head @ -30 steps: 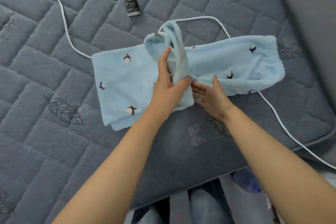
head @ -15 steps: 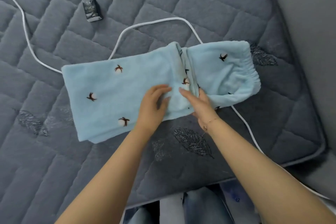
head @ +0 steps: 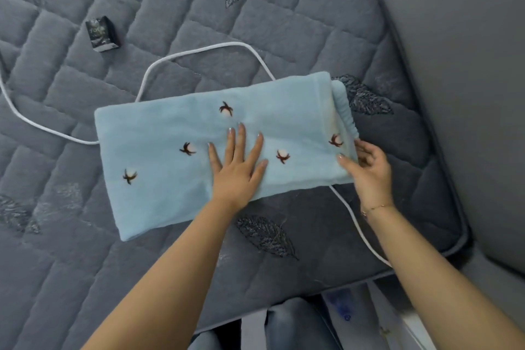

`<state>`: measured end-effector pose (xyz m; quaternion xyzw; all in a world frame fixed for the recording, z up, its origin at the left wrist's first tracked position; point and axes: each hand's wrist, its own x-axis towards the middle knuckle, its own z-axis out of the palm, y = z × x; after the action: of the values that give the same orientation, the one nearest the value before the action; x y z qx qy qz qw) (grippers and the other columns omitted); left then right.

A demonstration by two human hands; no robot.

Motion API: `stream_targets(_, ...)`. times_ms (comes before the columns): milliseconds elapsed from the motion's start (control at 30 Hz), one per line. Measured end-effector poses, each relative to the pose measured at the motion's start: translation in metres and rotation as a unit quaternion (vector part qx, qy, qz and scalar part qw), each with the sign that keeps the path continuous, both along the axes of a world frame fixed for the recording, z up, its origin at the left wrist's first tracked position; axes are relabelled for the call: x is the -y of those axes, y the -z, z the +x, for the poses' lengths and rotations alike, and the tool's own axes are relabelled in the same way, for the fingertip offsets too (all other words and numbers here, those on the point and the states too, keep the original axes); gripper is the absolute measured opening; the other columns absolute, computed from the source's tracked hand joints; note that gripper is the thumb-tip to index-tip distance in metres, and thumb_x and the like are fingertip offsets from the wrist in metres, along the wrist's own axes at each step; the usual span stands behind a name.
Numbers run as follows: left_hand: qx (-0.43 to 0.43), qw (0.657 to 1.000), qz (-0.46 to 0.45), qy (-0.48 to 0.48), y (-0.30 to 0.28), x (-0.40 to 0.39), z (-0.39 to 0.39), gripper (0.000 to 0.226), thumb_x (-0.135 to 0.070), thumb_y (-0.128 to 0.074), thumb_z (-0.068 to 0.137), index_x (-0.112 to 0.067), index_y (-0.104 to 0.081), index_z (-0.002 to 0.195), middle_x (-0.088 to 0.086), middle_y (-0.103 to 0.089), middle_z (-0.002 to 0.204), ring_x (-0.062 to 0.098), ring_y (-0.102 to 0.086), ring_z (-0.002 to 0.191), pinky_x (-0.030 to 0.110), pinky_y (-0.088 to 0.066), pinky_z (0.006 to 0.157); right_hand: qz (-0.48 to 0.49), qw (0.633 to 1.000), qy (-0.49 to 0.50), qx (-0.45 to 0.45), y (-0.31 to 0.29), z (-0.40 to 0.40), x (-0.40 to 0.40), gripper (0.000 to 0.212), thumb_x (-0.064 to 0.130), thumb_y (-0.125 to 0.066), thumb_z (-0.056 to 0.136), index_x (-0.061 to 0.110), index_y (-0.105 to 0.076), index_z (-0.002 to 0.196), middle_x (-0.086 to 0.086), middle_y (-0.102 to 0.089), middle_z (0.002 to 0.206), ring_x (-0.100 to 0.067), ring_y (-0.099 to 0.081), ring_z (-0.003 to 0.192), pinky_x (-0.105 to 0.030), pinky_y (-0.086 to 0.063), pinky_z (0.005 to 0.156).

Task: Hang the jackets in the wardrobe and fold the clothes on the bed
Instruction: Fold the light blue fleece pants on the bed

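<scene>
Light blue fleece garment (head: 176,167) lies folded flat on the grey quilted bed (head: 71,250), a long rectangle with small brown-and-white cotton-flower motifs. Long axis runs roughly left to right, tilted: the left end sits nearer the person, the right end farther up the bed. An elastic gathered edge shows at the right end, peeking out under the top layer, so that end points toward the grey wall side.

Left hand (head: 237,166) lies palm down on top of the garment, fingers straight and spread, pressing about mid-length near the garment's near long edge. Most of the fabric stretches out to the left of this hand; a shorter part lies to its right, between the two hands.

Right hand (head: 366,165) is at the garment's right near corner, thumb on top of the cloth, fingers loosely curled at the edge by the elastic. Looks like a light pinch of that corner, but cannot tell for sure if the fingers go under.

White cable (head: 199,50) loops beyond the garment, passes under it, and comes out again just below the right hand. Small dark box (head: 102,34) lies well beyond and left of the left hand, apart from the garment.
</scene>
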<state>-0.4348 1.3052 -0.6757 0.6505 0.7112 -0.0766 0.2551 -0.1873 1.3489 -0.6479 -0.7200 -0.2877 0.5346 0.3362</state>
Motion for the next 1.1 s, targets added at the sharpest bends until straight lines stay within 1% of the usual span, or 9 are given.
stream_targets(67,-0.013,1.0,-0.002,0.007,0.009,0.001,0.002,0.059,-0.06,-0.001,0.097,-0.043,0.015,0.151,-0.006,0.035,0.156,0.016,0.03,0.145,0.052,0.03,0.108,-0.005,0.999,0.012,0.05,0.012,0.006,0.004,0.055,0.017,-0.081,0.077,0.023,-0.05,0.12,-0.005,-0.055,0.121,-0.014,-0.058,0.104,-0.014,-0.05,0.08)
stream_targets(233,0.011,1.0,-0.014,0.012,0.013,-0.001,-0.003,0.057,-0.064,0.001,0.094,-0.049,0.027,0.143,-0.01,0.04,0.153,0.013,0.034,0.143,0.048,0.034,0.105,-0.074,0.992,0.037,-0.098,0.023,-0.002,0.0,0.068,0.023,-0.083,0.073,0.017,-0.049,0.132,0.001,-0.063,0.125,-0.011,-0.064,0.109,-0.02,-0.054,0.081)
stream_targets(400,0.178,0.98,-0.057,-0.068,-0.005,-0.012,-0.011,0.056,-0.052,-0.031,0.102,-0.043,-0.01,0.153,-0.014,0.015,0.161,0.006,0.02,0.147,0.041,0.029,0.11,-0.127,0.968,0.015,-0.216,0.003,-0.005,-0.023,0.054,0.018,-0.078,0.07,0.008,-0.065,0.121,-0.007,-0.071,0.114,-0.023,-0.067,0.106,-0.032,-0.058,0.073)
stream_targets(500,0.46,0.82,-0.074,-0.332,-0.044,-0.02,-0.035,0.041,-0.043,-0.043,0.102,-0.036,-0.045,0.143,-0.018,-0.037,0.151,0.002,-0.031,0.141,0.038,-0.011,0.123,-0.08,0.967,-0.016,-0.24,-0.031,-0.026,-0.027,0.044,0.017,-0.076,0.066,0.011,-0.07,0.109,-0.006,-0.074,0.104,-0.02,-0.071,0.093,-0.029,-0.057,0.068)
stream_targets(600,0.562,0.675,-0.008,-0.478,-0.079,-0.005,-0.083,0.028,-0.032,-0.044,0.103,-0.032,-0.054,0.129,-0.012,-0.062,0.13,0.008,-0.06,0.118,0.032,-0.044,0.104,-0.016,0.967,-0.085,-0.24,-0.071,-0.066,-0.022,0.036,0.009,-0.074,0.063,0.011,-0.07,0.099,-0.002,-0.076,0.093,-0.016,-0.073,0.083,-0.025,-0.057,0.066)
stream_targets(733,0.579,0.608,0.015,-0.543,-0.101,0.04,-0.148,0.032,-0.03,-0.039,0.104,-0.022,-0.054,0.131,0.0,-0.064,0.13,0.016,-0.063,0.114,0.034,-0.048,0.099,0.049,0.955,-0.265,-0.126,-0.113,-0.142,-0.002,0.045,-0.008,-0.075,0.073,0.019,-0.062,0.107,0.006,-0.072,0.104,-0.008,-0.069,0.094,-0.02,-0.054,0.076)
stream_targets(900,0.637,0.499,-0.045,-0.586,-0.104,0.082,-0.207,0.04,-0.047,-0.041,0.1,-0.016,-0.056,0.121,0.009,-0.07,0.112,0.026,-0.068,0.101,0.04,-0.054,0.091,0.194,0.872,-0.44,0.091,-0.12,-0.265,0.053,0.043,0.012,-0.077,0.072,0.016,-0.058,0.11,0.007,-0.046,0.132,0.006,-0.043,0.106,-0.004,-0.033,0.086)
stream_targets(1000,0.668,0.473,-0.053,-0.572,-0.095,0.091,-0.223,0.049,-0.053,-0.04,0.099,-0.014,-0.064,0.117,0.008,-0.064,0.119,0.028,-0.062,0.106,0.036,-0.05,0.09,0.05,0.884,-0.463,-0.049,-0.106,-0.313,0.085,0.05,0.015,-0.068,0.088,0.014,-0.046,0.133,0.006,-0.037,0.142,-0.002,-0.039,0.126,-0.014,-0.033,0.101)
stream_targets(1100,0.672,0.502,-0.06,-0.541,-0.088,0.087,-0.223,0.051,-0.05,-0.05,0.097,-0.013,-0.06,0.131,0.011,-0.061,0.133,0.028,-0.058,0.123,0.044,-0.044,0.107,-0.078,0.914,-0.355,-0.181,-0.095,-0.322,0.096,0.044,0.014,-0.043,0.101,0.02,-0.034,0.144,0.009,-0.039,0.142,-0.009,-0.036,0.136,-0.014,-0.034,0.1)
